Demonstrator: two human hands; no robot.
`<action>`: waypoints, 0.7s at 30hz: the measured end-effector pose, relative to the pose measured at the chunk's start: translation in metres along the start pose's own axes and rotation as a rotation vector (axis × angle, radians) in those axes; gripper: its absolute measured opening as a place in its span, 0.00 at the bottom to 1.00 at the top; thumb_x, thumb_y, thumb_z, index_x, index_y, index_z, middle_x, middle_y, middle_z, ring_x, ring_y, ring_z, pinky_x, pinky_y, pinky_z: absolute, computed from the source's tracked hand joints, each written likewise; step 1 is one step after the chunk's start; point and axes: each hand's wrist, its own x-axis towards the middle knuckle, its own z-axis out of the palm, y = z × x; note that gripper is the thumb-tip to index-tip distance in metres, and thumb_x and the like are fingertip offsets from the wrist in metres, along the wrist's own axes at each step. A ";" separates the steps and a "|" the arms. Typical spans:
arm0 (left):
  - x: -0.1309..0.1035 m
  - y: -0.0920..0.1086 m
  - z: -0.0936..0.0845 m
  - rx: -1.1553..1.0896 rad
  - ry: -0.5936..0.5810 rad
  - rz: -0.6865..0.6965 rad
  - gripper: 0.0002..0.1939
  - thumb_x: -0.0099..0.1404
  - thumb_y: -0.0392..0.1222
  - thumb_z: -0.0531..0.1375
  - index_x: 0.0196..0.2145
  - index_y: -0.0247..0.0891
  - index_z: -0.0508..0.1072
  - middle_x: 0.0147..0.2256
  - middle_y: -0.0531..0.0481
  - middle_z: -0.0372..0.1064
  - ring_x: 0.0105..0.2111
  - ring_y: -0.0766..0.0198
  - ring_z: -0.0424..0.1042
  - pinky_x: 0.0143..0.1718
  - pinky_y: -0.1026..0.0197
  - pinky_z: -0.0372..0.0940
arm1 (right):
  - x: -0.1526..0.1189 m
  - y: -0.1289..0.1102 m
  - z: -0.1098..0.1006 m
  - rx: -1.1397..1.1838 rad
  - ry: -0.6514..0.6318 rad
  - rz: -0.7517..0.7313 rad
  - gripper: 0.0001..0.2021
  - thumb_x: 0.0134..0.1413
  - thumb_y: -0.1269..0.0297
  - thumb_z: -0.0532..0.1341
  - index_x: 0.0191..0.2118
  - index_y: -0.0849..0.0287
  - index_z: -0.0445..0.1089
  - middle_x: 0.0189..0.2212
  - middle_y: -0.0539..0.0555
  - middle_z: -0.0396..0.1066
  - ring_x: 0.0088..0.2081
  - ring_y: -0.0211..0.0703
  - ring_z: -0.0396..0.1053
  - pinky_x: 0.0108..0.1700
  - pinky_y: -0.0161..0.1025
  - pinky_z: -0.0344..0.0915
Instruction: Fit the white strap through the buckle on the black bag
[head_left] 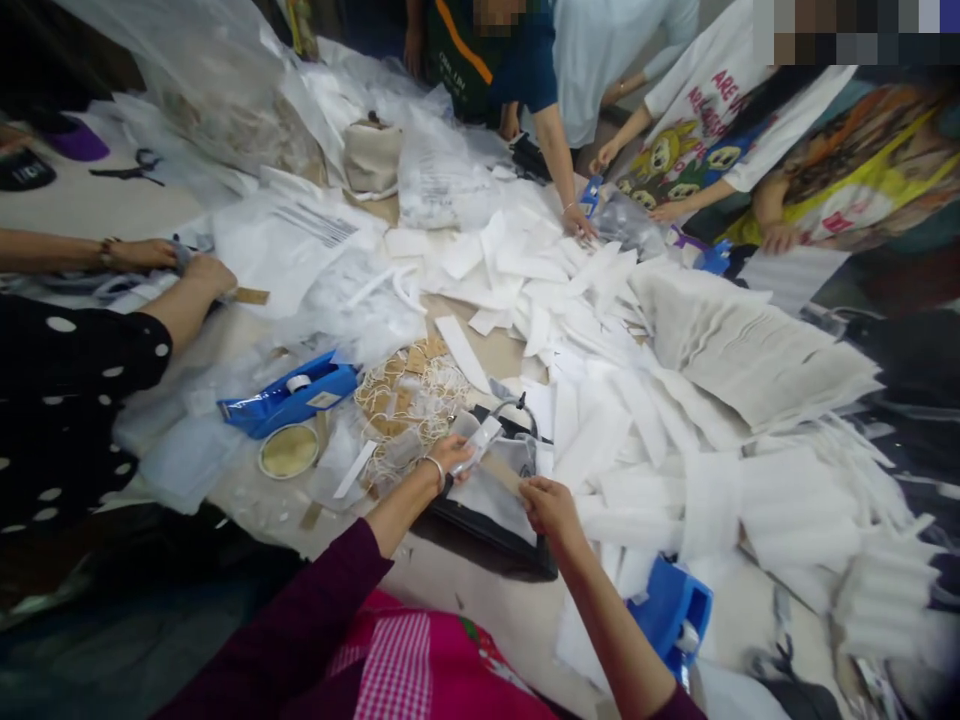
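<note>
Closest to me, my right hand (551, 505) rests knuckles up on the near edge of a clear plastic sleeve (501, 478), fingers curled and pressing it flat against the dark pad (487, 530) beneath; whether anything is pinched under those fingers I cannot tell. Just beyond it and to its left, my left hand (450, 455) is closed on a small clear packet (480, 440), thumb and fingers clamped near its lower end so the rest sticks up and away from me. To handle this well, I judge the right hand should keep the sleeve pinned and taut while the left steers the packet squarely toward its open side, gripping lightly so the thin film does not crumple. Past the left hand lies a tangle of white elastic loops with brown tags (409, 395), and further left a blue pack (289, 398) and a round yellow lid (289, 450). Beyond and to the right of my right hand spreads a heap of white fabric pieces (637, 440) across the tabletop (495, 350); a blue tape dispenser (675, 610) sits near my right forearm. Other people's hands work on the far side.
</note>
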 end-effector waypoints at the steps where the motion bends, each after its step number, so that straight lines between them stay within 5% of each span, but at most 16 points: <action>1: 0.001 -0.001 0.000 -0.005 0.012 -0.018 0.14 0.60 0.43 0.61 0.38 0.36 0.61 0.25 0.50 0.67 0.15 0.71 0.58 0.16 0.66 0.46 | 0.001 0.001 0.003 0.047 -0.012 0.016 0.11 0.36 0.57 0.61 0.23 0.59 0.62 0.11 0.42 0.56 0.11 0.27 0.46 0.13 0.28 0.39; 6: 0.007 -0.005 -0.001 -0.030 0.086 -0.090 0.13 0.64 0.38 0.57 0.41 0.40 0.54 0.25 0.52 0.68 0.14 0.71 0.58 0.16 0.66 0.45 | 0.010 0.014 0.017 0.103 -0.083 0.082 0.12 0.37 0.56 0.62 0.25 0.58 0.60 0.11 0.42 0.58 0.10 0.28 0.48 0.12 0.29 0.43; 12: 0.008 -0.009 -0.002 -0.073 0.127 -0.114 0.21 0.62 0.40 0.61 0.42 0.42 0.49 0.26 0.52 0.68 0.15 0.71 0.60 0.17 0.65 0.47 | 0.035 0.019 0.031 -0.401 0.013 -0.064 0.01 0.45 0.67 0.55 0.27 0.56 0.63 0.11 0.45 0.62 0.11 0.34 0.56 0.15 0.31 0.49; 21: 0.006 -0.009 -0.002 -0.069 0.113 -0.117 0.23 0.51 0.46 0.69 0.37 0.35 0.61 0.23 0.50 0.67 0.16 0.68 0.63 0.17 0.65 0.50 | 0.062 0.012 0.029 -0.836 0.045 -0.094 0.08 0.48 0.66 0.55 0.22 0.56 0.65 0.12 0.50 0.63 0.14 0.39 0.60 0.22 0.38 0.56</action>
